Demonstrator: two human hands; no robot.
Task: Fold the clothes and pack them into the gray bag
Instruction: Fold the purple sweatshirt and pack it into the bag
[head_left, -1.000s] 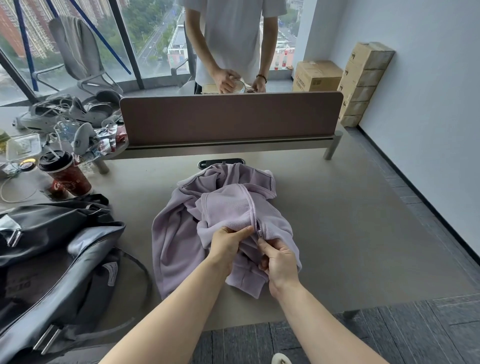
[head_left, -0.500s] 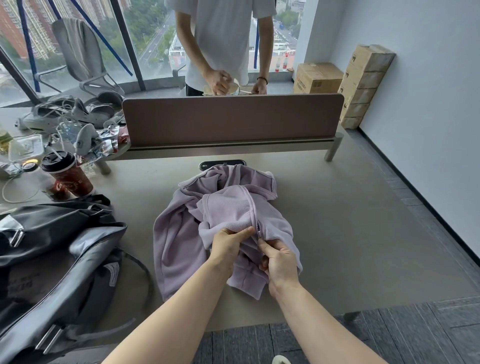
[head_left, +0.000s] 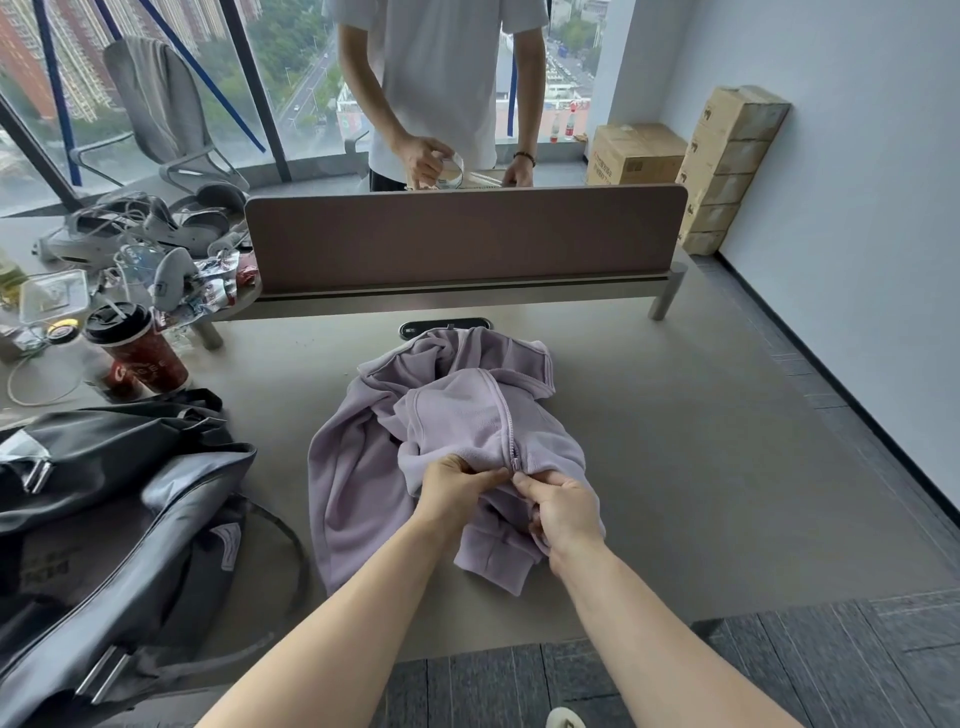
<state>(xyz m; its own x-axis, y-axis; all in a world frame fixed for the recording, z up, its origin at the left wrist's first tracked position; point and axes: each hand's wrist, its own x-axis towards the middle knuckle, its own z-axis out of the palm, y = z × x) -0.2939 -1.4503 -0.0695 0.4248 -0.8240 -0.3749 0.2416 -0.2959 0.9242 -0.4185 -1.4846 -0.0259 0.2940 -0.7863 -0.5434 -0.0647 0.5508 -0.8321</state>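
Hands pinching zipper base of crumpled lilac fleece jacket lying mid-table: your left hand gripping left hem, right hand gripping slider side. Keeping hem taut, flattening before folding; gray bag waiting left.

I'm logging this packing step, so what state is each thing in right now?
Lilac zip jacket: bunched on the desk, not folded, zipper closed in its upper part.
Left hand: pinches the jacket fabric beside the zipper.
Right hand: pinches the fabric at the zipper's lower end.
Gray bag: lies open, left of the jacket.
Coffee cup: upright, lid on.
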